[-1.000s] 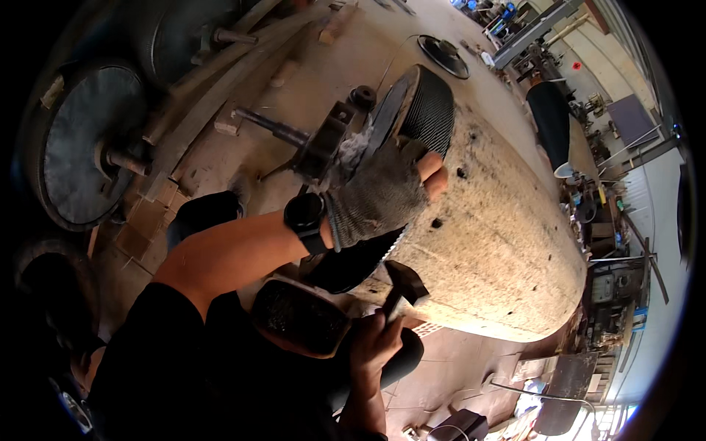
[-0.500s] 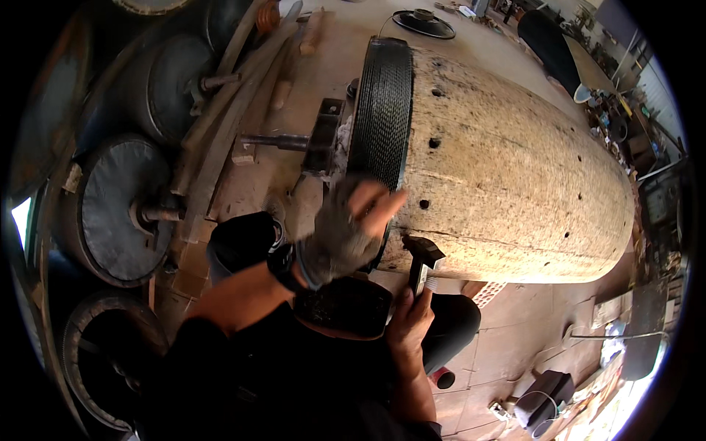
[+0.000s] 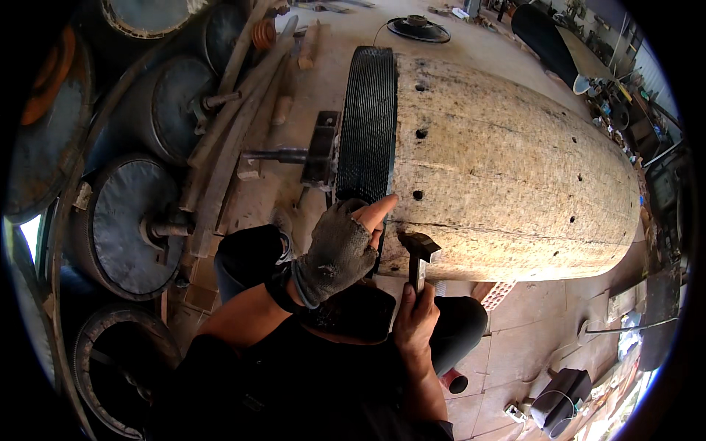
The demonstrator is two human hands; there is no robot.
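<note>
Ahead of me lies a big wooden drum [image 3: 507,162], its pale, stained surface marked with small dark holes. Around its left end runs a black ribbed band [image 3: 365,121]. My left hand [image 3: 340,246], in a dark glove with bare fingertips, rests at the near part of the band's right edge. Its index finger points onto the wood while the others curl under; whatever they pinch is hidden. My right hand [image 3: 417,320] is closed round the handle of a hammer [image 3: 419,253], whose head stands beside the drum's near side, right of my left hand.
A metal shaft [image 3: 276,156] juts from the drum's left end. Several dark rollers [image 3: 140,220] and long wooden beams [image 3: 235,140] lie at left. A black round disc [image 3: 419,29] is on the floor beyond. At lower right sit a dark box [image 3: 562,400] and a red tube [image 3: 454,381].
The whole view has shifted slightly. My left hand, blurred before, is now steadier at the band's edge, its index finger pointing onto the wood. The hammer stays in my right hand.
</note>
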